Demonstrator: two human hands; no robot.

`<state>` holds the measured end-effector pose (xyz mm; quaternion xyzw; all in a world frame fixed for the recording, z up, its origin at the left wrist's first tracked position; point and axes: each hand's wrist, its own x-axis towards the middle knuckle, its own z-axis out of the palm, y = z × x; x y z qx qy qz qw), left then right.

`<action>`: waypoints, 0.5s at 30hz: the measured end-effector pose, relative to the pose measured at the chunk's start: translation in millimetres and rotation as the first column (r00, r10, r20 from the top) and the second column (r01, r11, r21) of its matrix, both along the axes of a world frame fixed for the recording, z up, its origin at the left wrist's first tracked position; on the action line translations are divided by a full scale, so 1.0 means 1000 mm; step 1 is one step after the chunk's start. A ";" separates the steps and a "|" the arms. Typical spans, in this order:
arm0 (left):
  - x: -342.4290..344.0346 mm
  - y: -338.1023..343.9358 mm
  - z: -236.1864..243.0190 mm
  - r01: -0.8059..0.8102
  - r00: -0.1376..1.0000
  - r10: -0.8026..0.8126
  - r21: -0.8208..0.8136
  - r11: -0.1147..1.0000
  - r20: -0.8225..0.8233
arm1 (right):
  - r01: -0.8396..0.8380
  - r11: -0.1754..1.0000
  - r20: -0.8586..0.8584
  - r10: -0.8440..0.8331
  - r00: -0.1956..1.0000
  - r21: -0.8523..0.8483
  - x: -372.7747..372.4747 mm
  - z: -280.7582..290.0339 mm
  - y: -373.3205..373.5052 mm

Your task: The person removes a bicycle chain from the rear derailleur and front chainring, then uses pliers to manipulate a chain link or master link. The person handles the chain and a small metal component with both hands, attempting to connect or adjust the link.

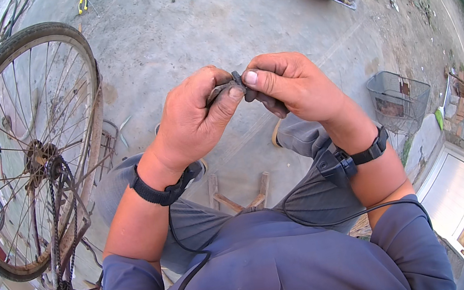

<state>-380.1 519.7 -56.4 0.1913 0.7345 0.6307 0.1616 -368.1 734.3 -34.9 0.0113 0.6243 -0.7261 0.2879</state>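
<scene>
Both hands meet in front of me above the concrete floor, fingertips close together. Between them is a small dark piece [237, 77], blackish and mostly covered by the fingers, so its kind is hard to make out. My left hand [191, 115] pinches it from one side, with thumb and bent fingers closed. My right hand [292, 84] grips it from the other side, its thumb pressed on top. Dark grime marks the fingertips. To the left stands a bicycle wheel [41, 156] with spokes and a rusty hub; a chain [72, 188] hangs beside it.
A metal tray [330, 0] of hand tools lies at the far right. Pliers with yellow handles [82, 3] rest on the floor at the far left. A wire basket [397, 97] stands at right, near a white door [451, 189]. Wooden stool legs [229, 203] show between my knees.
</scene>
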 end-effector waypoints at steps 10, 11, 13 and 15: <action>-0.003 -0.002 -0.003 -0.014 0.936 -0.010 -0.065 0.998 -0.352 | 0.034 0.999 0.175 -0.026 0.984 -0.041 0.003 0.003 -0.007; -0.001 -0.001 -0.002 -0.026 0.954 0.009 -0.052 0.998 -0.298 | 0.019 0.999 0.142 -0.014 0.990 -0.031 0.003 0.000 -0.006; 0.003 0.000 -0.001 -0.046 0.991 0.043 -0.020 0.999 -0.127 | 0.022 0.994 -0.165 -0.003 0.986 0.111 0.003 -0.006 -0.008; 0.006 0.001 0.001 -0.060 0.993 0.059 0.013 0.998 0.106 | 0.150 0.936 -0.643 0.098 0.760 0.320 0.001 -0.012 -0.011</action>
